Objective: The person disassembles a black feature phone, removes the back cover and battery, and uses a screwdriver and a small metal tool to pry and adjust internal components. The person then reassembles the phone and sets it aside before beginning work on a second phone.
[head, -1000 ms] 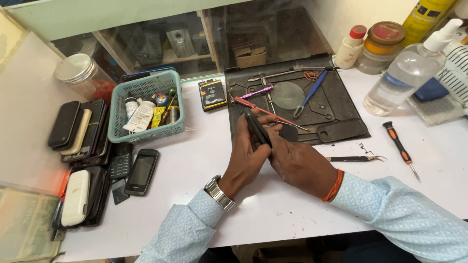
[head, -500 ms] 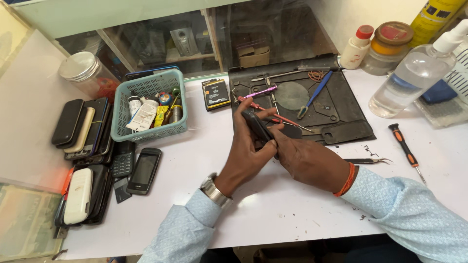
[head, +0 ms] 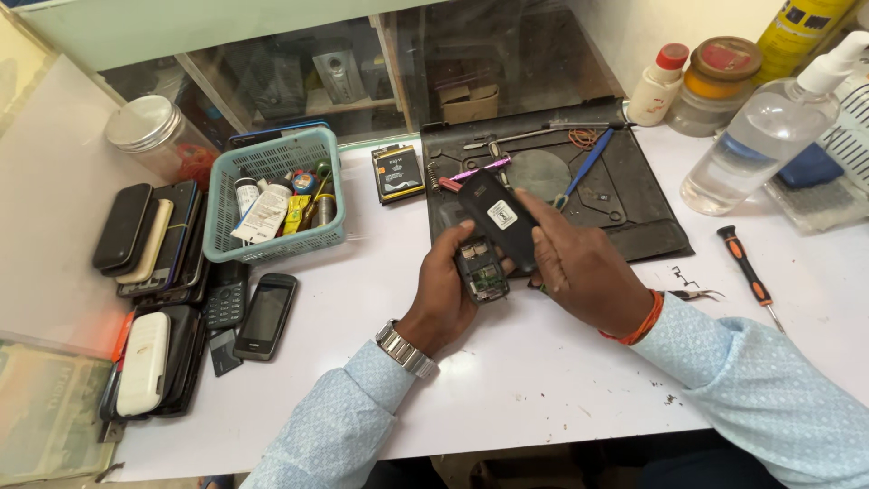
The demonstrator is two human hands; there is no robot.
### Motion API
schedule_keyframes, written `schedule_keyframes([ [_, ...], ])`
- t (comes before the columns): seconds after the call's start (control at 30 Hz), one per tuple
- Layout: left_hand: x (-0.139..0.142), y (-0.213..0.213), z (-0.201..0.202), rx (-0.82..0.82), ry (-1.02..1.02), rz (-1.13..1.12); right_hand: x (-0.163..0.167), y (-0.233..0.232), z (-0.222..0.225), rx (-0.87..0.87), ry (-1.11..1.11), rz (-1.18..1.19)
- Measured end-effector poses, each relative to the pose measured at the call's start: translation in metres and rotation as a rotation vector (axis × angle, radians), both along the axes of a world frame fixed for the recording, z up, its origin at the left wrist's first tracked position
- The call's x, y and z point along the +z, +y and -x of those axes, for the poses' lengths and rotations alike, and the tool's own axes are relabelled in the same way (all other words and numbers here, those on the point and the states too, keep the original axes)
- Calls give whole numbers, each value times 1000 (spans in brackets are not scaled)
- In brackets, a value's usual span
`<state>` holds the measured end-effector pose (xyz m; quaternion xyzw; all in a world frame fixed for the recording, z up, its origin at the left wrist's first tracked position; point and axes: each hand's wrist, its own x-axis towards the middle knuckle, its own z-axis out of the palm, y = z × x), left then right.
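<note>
Over the white counter, my left hand cradles a small opened mobile phone with its circuit board and contacts showing. Above it, my right hand holds a black flat part with a white sticker, tilted and resting against the phone's upper end. A metal watch sits on my left wrist and an orange band on my right. Both sleeves are light blue.
Behind my hands lies a black work mat with tweezers and a blue-handled tool. A teal basket of small items and stacks of phones sit left. A clear spray bottle, jars, a screwdriver and a loose battery are nearby.
The black part now stands apart from the phone body, exposing its board. My hands have shifted slightly toward me, and the camera view has moved a little.
</note>
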<state>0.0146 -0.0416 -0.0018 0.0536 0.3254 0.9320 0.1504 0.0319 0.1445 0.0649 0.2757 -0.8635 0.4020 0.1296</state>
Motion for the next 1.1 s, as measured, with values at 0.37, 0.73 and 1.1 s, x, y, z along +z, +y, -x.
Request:
schedule_keyframes([
  [0.37, 26, -22, 1, 70, 208, 59, 6, 11, 9, -232, -147, 174],
  [0.73, 16, -22, -4, -6, 379, -14, 5, -12, 11, 52, -661, 151],
  [1.1, 20, -53, 15, 355, 451, -47, -12, -84, 54, 365, -738, -13],
])
